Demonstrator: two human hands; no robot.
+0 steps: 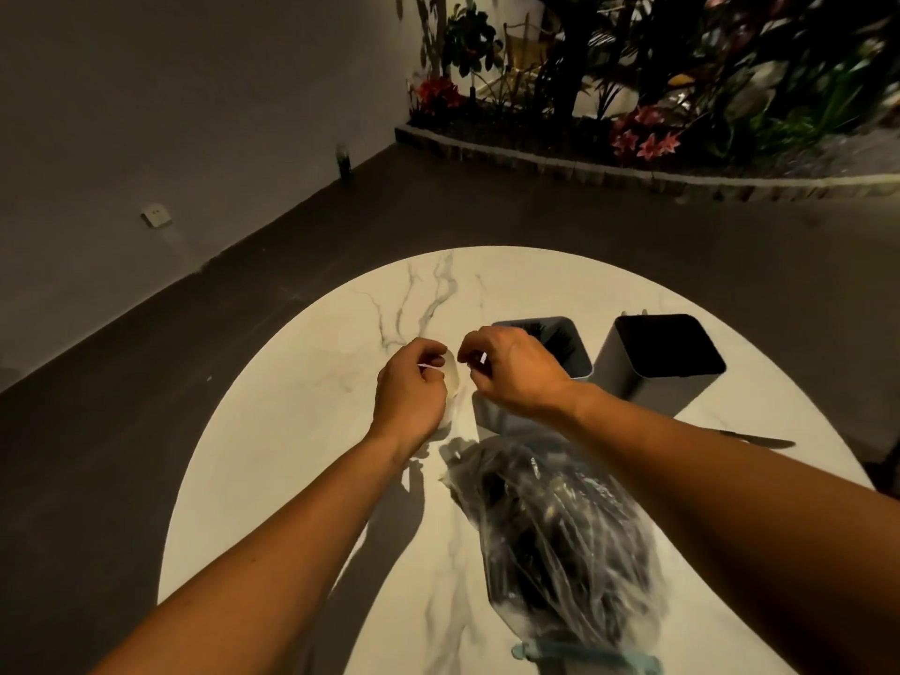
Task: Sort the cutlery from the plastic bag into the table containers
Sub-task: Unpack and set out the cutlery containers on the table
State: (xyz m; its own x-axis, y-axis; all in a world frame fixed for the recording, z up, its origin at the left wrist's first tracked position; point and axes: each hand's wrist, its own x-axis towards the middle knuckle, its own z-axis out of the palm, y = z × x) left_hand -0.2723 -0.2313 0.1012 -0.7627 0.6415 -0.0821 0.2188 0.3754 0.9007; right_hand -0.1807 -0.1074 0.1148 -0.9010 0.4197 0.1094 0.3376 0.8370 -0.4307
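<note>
Both hands work above the round marble counter point(311, 431), just left of the nearer grey container point(567, 355). The left hand point(409, 387) is curled, its fingertips pinching a small pale, translucent item point(452, 375); what that item is cannot be told. The right hand point(511, 367) is curled too, fingers pinching a thin white strip point(483, 358) right beside the left hand's fingertips.

The nearer grey container stands upright behind the right hand, with dark cutlery standing inside it, handles or tips pointing up. A second grey container point(652, 377) stands upright just to its right, apart from it, its inside dark.

The plastic bag point(560, 538) lies on the counter in front of the nearer container, below the right forearm, filled with dark cutlery. Its long axis runs from the container toward the person, and a pale green tie point(584, 657) closes the near end.

A knife point(755, 439) lies flat on the counter to the right of the second container, its long axis running left to right.
</note>
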